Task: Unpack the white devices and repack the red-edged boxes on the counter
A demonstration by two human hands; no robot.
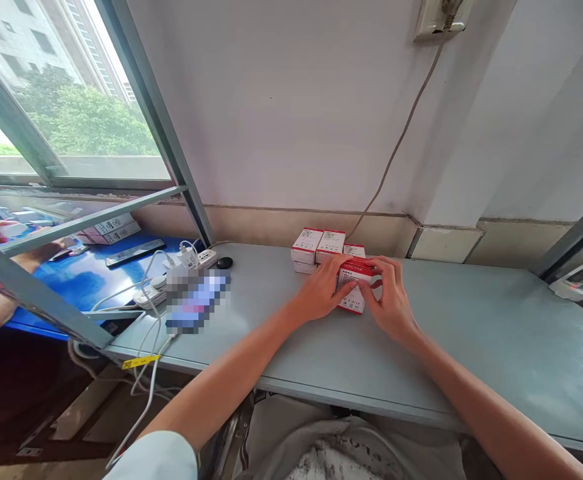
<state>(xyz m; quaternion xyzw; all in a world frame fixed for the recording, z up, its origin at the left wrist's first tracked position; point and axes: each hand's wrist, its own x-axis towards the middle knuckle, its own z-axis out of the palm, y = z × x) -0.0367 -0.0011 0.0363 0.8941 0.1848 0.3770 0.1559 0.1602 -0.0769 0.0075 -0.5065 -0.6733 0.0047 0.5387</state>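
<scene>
Your left hand (pixel 321 290) and right hand (pixel 389 298) close in from either side on a red-and-white carton (pixel 354 287), both grips clamped on it with fingers curled over its top. Your wrists angle inward, forearms reaching across the grey surface (pixel 476 333). The carton sits toward the far side, just in front of similar cartons (pixel 319 245) grouped against the wall (pixel 281 120). Off to the left, a power strip (pixel 151 297) and white cables (pixel 146 320) lie beside a blurred-out phone (pixel 196 301).
</scene>
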